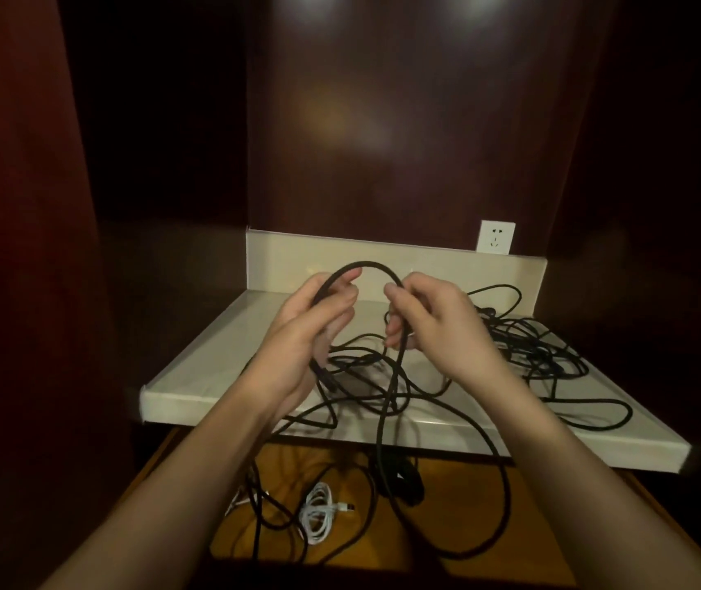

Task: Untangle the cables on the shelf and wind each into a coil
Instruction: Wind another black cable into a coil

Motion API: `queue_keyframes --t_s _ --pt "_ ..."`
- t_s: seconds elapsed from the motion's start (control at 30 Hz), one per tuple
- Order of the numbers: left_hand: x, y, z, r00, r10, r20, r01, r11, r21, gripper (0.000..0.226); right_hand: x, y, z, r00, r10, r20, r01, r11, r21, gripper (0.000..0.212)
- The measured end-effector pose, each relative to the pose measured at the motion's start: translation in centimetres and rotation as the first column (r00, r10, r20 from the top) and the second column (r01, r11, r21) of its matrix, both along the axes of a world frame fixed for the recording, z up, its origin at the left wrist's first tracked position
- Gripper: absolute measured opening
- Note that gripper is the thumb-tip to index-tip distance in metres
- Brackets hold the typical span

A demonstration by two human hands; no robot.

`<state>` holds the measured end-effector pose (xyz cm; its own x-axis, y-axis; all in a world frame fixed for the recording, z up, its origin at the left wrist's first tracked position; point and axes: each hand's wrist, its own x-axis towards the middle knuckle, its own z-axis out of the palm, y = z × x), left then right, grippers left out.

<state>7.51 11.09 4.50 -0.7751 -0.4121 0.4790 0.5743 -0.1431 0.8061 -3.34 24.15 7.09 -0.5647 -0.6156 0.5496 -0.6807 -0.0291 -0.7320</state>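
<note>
A thick black cable [369, 264] arches between my two hands above the white shelf [221, 338]. My left hand [319, 321] grips one side of the arch, with the cable's end hanging down from below the palm. My right hand [425, 317] grips the other side, and from there the cable drops in a long loop past the shelf's front edge. A tangle of thin black cables [531, 342] lies on the shelf, spread from the middle to the right side. Some strands hang over the front edge.
Below the shelf is a brown wooden surface [467, 564] with a coiled white cable [319, 513], loose black cable loops and a dark coil [408, 479]. A white wall socket [496, 236] sits behind the shelf's back rim. Dark wooden panels close in both sides.
</note>
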Motion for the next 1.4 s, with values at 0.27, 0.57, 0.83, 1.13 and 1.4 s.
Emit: queue_keyframes --t_s 0.27,0.57,0.83,1.13,1.4 --pt "-2.4 -0.2 1.5 0.985 -0.172 -0.017 0.171 0.958 0.231 0.049 0.5 -4.7 -1.4 0.976 -0.017 0.217 0.052 0.986 -0.157 0.033" --pt "-1.7 -2.0 3.6 0.997 0.06 0.04 -0.072 0.883 0.463 0.049 3.3 -5.8 -3.9 0.817 0.365 0.447 -0.205 0.908 -0.366 0.049" --pt "-2.0 -0.9 2.0 0.975 0.092 -0.203 -0.034 0.962 0.273 0.058 4.0 -7.2 -3.9 0.933 0.153 0.324 -0.042 0.945 -0.323 0.03" --pt "-2.2 -3.0 3.8 0.957 0.174 -0.231 -0.094 0.943 0.318 0.017 4.2 -7.1 -4.9 0.935 0.151 0.32 -0.084 0.973 -0.215 0.038" --pt "-3.6 -4.6 4.8 0.8 0.525 -0.291 -0.553 0.833 -0.016 0.047 4.4 -6.1 -7.1 0.926 0.126 0.355 -0.19 0.97 0.15 0.029"
